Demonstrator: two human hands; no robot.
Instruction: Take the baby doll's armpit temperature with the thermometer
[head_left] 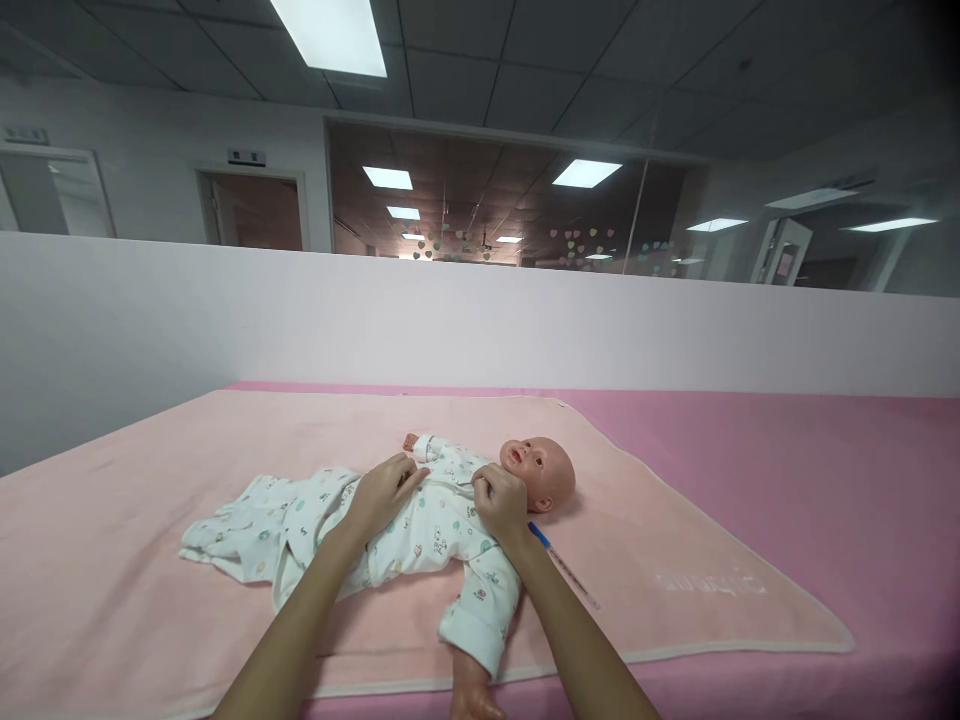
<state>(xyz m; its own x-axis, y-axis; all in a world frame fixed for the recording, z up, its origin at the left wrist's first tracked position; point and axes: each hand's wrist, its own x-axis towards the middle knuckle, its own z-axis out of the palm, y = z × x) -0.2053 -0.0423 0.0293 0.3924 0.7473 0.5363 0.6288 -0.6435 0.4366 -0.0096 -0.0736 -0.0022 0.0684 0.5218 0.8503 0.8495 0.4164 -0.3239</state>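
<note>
Nearest: doll's bare forearm (472, 685) pokes out of its sleeve over the blanket's near edge. Doll (555, 475) is on its back mid-blanket, head to the right, in a white printed outfit (420, 535). Left hand (388, 492) rests on the outfit's front, fingers bent, thumb along the cloth; can't tell if it's pinching. Right hand (501, 500) is curled closed on fabric by the collar.

Handling, my read: outfit soft, light, bunches easily, so pinch edges near collar and front. Head and limbs look smooth, firm, maybe slick; weight unclear. If lifting, support under head and back, not by sleeve. Leg end looks limp and loose.

Slim blue-ended stick (564, 563), pen-like, just beside the right wrist.

Underneath: peach blanket (675, 520) over pink cover (840, 480). Beyond: white partition (480, 325), then big window (495, 205) with heart stickers.
</note>
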